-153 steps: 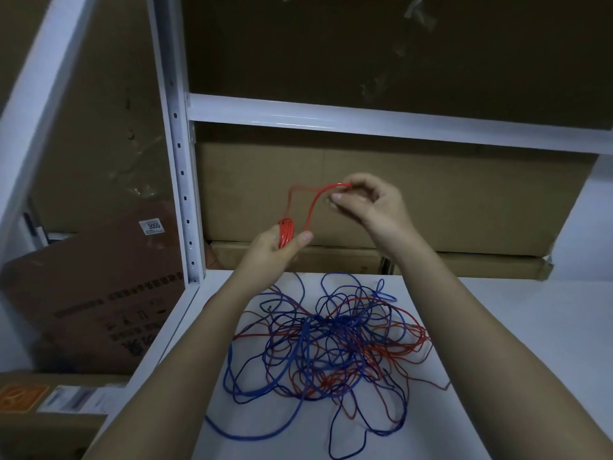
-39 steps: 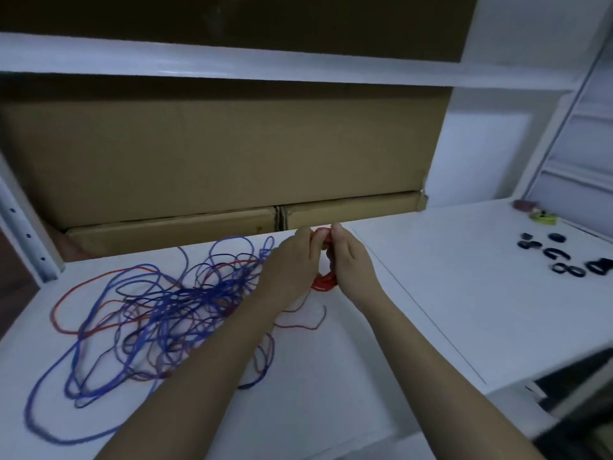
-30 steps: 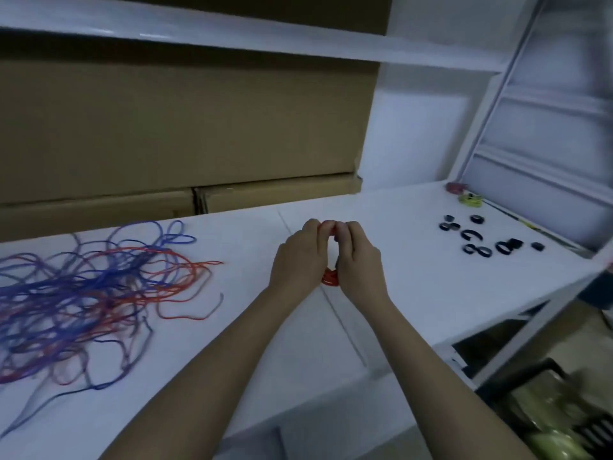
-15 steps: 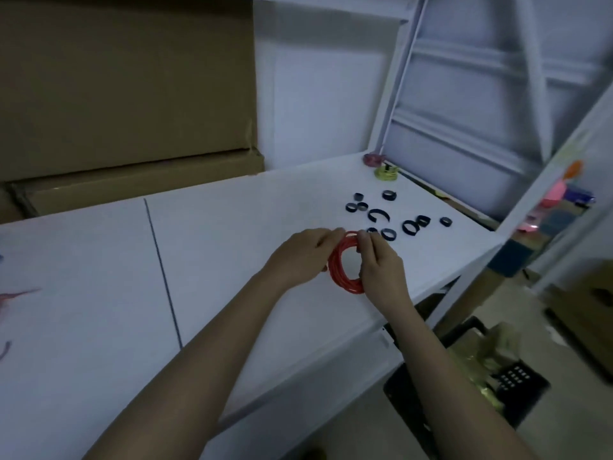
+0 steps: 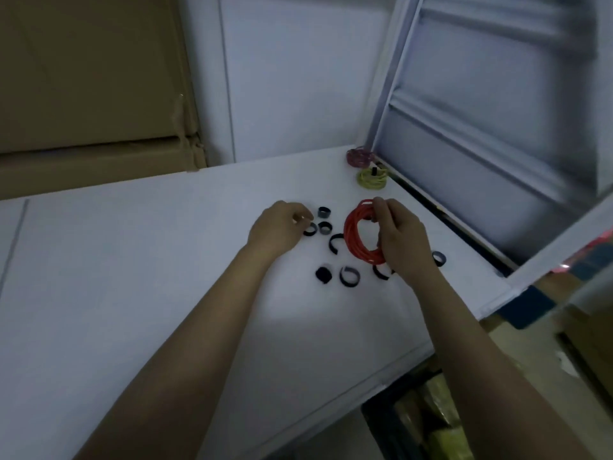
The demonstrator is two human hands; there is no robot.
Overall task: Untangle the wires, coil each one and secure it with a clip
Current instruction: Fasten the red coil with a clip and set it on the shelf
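The red coil (image 5: 361, 232) is held upright just above the white shelf (image 5: 132, 277) by the right hand (image 5: 399, 240), whose thumb and fingers are curled round its right side and top. Half a second ago both hands were on the coil; it has since been released by the left hand (image 5: 278, 230), which has been moved to the coil's 9 o'clock, where a black clip (image 5: 310, 229) is met by the curled fingertips. Whether that clip is already pinched or only touched cannot be told.

More loose clips are scattered beside and below the coil: two grey-lined ones (image 5: 324, 220) just right of the left hand, an open C-shaped one (image 5: 335, 243) touching the coil's left edge in view, and others at 6 and 7 o'clock. At 12 o'clock, near the shelf's back corner, a yellow coil (image 5: 373, 179) and a dark red coil (image 5: 359, 157) are already laid aside, the yellow one apparently clipped.

The winding of the red wire is judged finished; the fastening step is now being started, and the tangle of remaining wires, out of view, is left for later.
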